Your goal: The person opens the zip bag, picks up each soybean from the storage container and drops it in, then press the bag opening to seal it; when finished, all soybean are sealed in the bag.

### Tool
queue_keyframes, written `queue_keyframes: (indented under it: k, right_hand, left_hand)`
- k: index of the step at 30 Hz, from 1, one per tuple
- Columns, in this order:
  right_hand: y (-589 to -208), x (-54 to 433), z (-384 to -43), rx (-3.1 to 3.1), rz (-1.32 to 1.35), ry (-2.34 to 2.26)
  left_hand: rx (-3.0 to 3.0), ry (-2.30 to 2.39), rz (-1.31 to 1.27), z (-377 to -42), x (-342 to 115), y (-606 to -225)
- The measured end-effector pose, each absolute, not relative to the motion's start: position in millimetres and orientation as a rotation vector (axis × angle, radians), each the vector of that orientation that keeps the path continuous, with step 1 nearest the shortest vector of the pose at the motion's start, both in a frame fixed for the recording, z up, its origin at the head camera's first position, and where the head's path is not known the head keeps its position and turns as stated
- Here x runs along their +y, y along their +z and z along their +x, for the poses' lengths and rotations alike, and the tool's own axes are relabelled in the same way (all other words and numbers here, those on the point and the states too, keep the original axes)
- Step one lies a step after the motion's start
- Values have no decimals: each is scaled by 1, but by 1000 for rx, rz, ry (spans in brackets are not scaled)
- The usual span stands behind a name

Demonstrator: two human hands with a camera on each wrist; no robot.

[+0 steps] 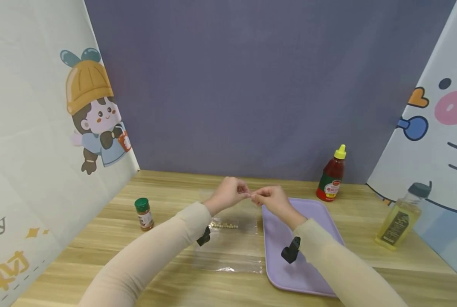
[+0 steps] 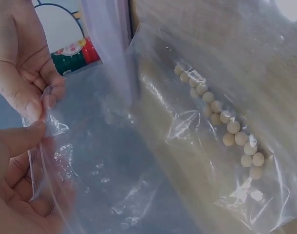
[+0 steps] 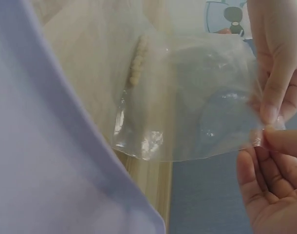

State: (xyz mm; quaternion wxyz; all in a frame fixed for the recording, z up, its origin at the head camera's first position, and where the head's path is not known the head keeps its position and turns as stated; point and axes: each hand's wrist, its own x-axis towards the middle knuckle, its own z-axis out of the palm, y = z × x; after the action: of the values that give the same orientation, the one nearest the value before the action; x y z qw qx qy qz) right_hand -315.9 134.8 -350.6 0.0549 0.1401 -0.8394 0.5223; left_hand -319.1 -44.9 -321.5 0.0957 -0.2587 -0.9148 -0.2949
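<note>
A clear plastic bag (image 1: 228, 251) with small round beige balls (image 2: 233, 127) inside hangs and lies over the wooden table. My left hand (image 1: 229, 194) and right hand (image 1: 273, 201) meet at the bag's upper edge, thumb tips close together. Each pinches the thin film between thumb and fingers, as the left wrist view shows. The balls sit in a loose row in the lower part of the bag, away from both hands. In the right wrist view, the bag's film (image 3: 202, 97) stretches from the fingers toward the tabletop.
A lilac tray (image 1: 301, 270) lies right of the bag, under my right forearm. A green-capped spice jar (image 1: 144, 214) stands left. Behind the tray is a red sauce bottle (image 1: 331, 177); an oil bottle (image 1: 399, 219) stands at far right. A grey-blue backdrop (image 1: 251, 85) closes off the rear.
</note>
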Motion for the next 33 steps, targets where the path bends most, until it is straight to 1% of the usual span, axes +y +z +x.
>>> queue_keyframes:
  k: [17, 26, 33]
  right_hand:
    - [-356, 136, -317, -2481, 385, 1639]
    - [-356, 141, -315, -2475, 334, 1641]
    - [-357, 147, -315, -2487, 343, 1614]
  left_hand:
    - [-2712, -958, -688, -319, -73, -327]
    - [-2679, -893, -649, -320, -97, -329]
    - [-2688, -886, -629, -319, -116, -330]
